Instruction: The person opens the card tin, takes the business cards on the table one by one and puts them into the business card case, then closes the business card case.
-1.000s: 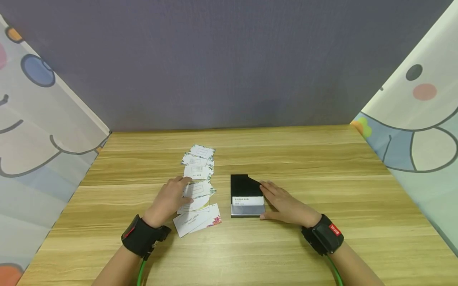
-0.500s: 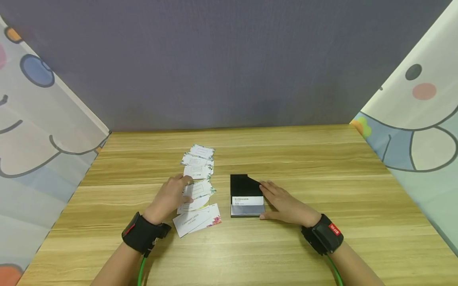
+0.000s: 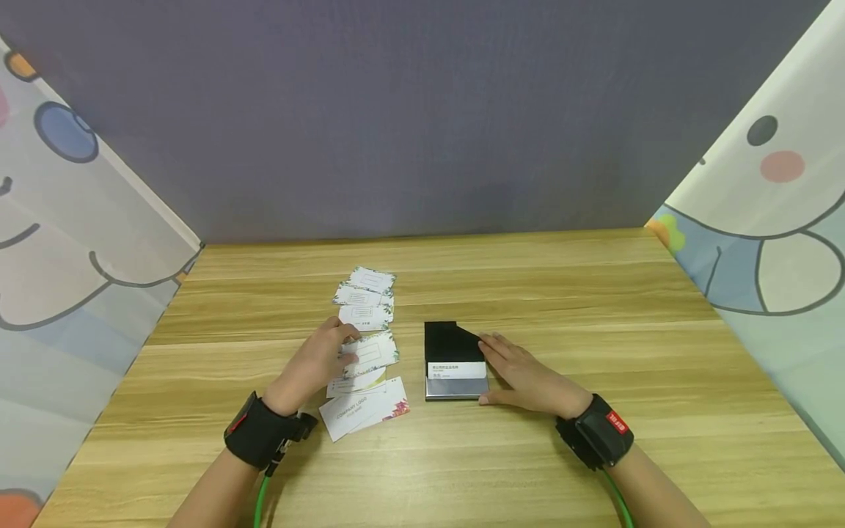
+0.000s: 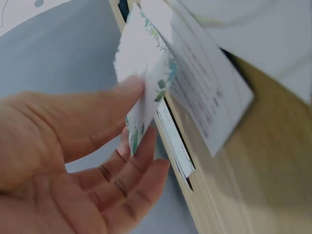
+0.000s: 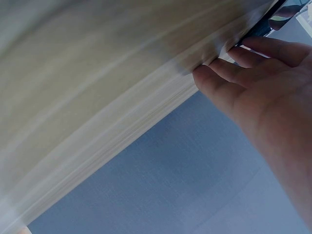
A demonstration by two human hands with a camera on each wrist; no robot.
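Observation:
My left hand [image 3: 315,365] pinches a white business card with a leafy printed border [image 3: 371,352] between thumb and fingers. The left wrist view shows this card [image 4: 146,63] tilted up off the cards behind it. Below it lie a card with a yellow curve [image 3: 356,384] and two overlapping cards, the upper one marked "COMPANY LOGO" [image 3: 353,414]. On the right, an open black and silver card case [image 3: 452,341] holds a white card [image 3: 457,370]. My right hand [image 3: 531,378] rests with extended fingers against the case's right side; its fingers [image 5: 214,83] also touch the table.
Several more leafy-bordered cards [image 3: 363,317] lie in an overlapping column beyond my left hand. A wooden table [image 3: 561,286] carries everything. A grey panel [image 3: 422,125] stands at its back, with cartoon-printed sheets [image 3: 779,183] at both sides.
The leafy-bordered card under my left hand has lifted and tilted; the thumb and fingers now hold its left edge. My right hand and the case have stayed in place.

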